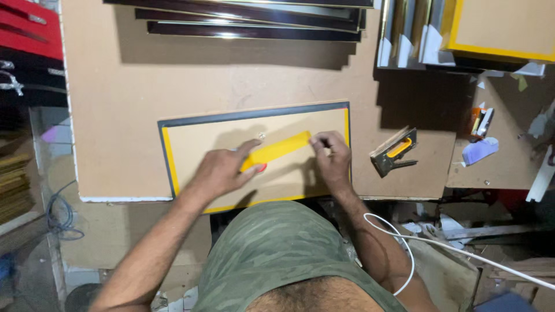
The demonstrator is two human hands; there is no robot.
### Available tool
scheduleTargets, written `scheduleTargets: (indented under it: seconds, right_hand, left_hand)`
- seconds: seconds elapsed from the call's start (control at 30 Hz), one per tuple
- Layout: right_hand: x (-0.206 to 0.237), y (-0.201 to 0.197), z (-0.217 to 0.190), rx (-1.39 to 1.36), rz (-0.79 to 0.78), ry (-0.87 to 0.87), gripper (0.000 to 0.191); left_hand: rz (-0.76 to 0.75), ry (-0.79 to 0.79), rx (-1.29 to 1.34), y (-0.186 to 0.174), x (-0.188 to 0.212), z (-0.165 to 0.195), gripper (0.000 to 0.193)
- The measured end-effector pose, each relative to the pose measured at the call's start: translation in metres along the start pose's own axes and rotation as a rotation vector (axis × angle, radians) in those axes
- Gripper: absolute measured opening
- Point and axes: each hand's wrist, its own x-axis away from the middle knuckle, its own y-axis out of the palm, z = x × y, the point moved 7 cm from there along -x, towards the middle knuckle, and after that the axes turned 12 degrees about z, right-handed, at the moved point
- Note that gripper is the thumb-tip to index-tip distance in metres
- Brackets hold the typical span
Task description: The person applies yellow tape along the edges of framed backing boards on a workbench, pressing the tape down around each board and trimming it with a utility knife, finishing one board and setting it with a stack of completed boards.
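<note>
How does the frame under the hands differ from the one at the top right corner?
The frame under the hands lies flat and alone on the worktable, fully in view, with a dark outer edge; the top-right frame sits on a stack and is cut off by the picture's edge. Both hands, left hand and right hand, stretch yellow tape over the first only. Both show brown backing with yellow borders.

At the bottom centre of the frame, the person wears an olive-green camouflage-patterned garment with darker blotches. Both forearms are bare, without sleeves, and the left hand and right hand carry no gloves, rings or watch.
</note>
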Motion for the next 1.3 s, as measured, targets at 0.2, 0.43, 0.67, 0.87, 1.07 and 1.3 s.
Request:
scheduleTargets:
  seconds: [0.2, 0.43, 0.67, 0.87, 1.07, 1.3]
  right_hand:
    - [-0.053, -0.078, 0.133, 0.145, 0.263, 0.362, 0.013]
    - [-0.098, -0.056, 0.140, 0.130, 0.325, 0.167, 0.010]
    - [-0.103, -0.051, 0.140, 0.190, 0.302, 0.222, 0.010]
    - [-0.098, -0.049, 0.140, 0.228, 0.308, 0.221, 0.011]
    - [-0.098, -0.047, 0.131, 0.294, 0.288, 0.202, 0.011]
    - [-0.094, -0.039, 0.097, 0.496, 0.311, 0.083, 0.050]
  left_hand:
    - [-0.110, -0.217, -0.336, -0.022, -0.049, -0.088, 0.047]
    - [-0.113, -0.352, -0.433, -0.004, -0.110, -0.103, 0.042]
    - [-0.194, -0.481, -0.459, 0.007, -0.115, -0.111, 0.038]
    - [-0.224, -0.521, -0.506, 0.008, -0.118, -0.114, 0.040]
    - [-0.231, -0.535, -0.514, 0.011, -0.116, -0.119, 0.039]
    - [-0.220, -0.467, -0.530, 0.014, -0.120, -0.123, 0.038]
